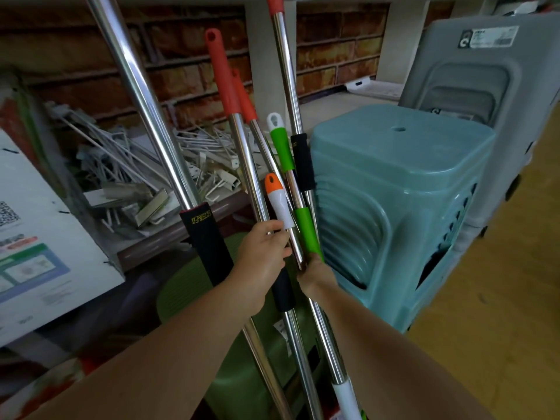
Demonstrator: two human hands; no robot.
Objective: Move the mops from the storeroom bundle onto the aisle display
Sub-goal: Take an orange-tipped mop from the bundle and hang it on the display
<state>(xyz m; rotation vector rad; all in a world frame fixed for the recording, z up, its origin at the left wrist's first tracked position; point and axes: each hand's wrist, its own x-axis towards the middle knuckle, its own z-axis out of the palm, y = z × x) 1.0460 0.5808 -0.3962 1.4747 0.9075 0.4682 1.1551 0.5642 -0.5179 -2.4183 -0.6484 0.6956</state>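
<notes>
Both hands closed on the mop handles (291, 189), upright beside stacked teal stools (403, 189): left hand (262, 256) pinching the orange-tipped pole (277, 201), right hand (316, 274) curled round the green-sleeved one (307, 231). Best lifted straight up, poles gathered parallel, tops kept clear of the shelving (339, 53).

A low shelf (181, 234) with a brown front edge runs along the left, below a rusty wire grid. A heap of loose white metal display hooks (145, 165) lies directly on it, tangled and pointing every way. A white printed carton (39, 237) stands tilted at the shelf's left end. To the right, a wooden floor (497, 298) carries a stack of teal plastic stools (400, 207), and just behind it a stack of grey plastic stools (485, 101), the two stacks close together.
</notes>
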